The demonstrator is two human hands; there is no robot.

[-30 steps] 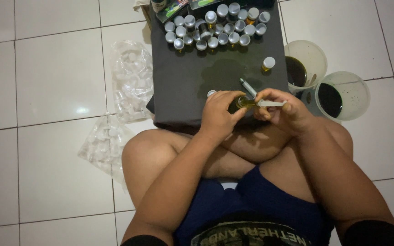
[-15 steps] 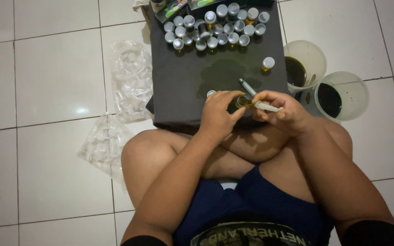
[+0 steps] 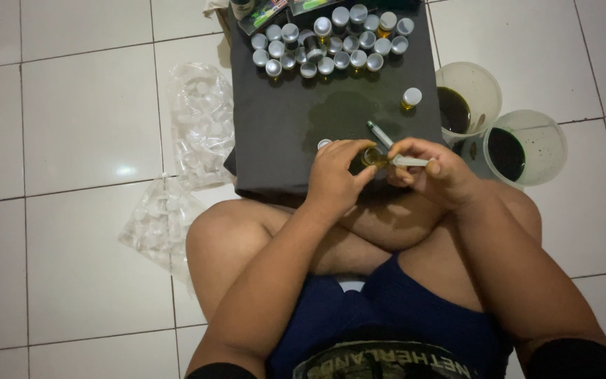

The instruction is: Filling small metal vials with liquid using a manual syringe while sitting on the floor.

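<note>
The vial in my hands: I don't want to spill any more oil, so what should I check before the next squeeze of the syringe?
1. Left hand grips the vial: ok, fingers wrap it.
2. Vial mouth faces up: ok, open rim and yellow liquid show.
3. Syringe tip at the mouth: ok, right hand holds it right beside the rim.
4. Fill level: cannot tell, too small to read.
5. Cloth dry: not ok, a dark wet patch lies ahead of the hands.
6. Loose cap within reach: ok, beside the left hand.
</note>
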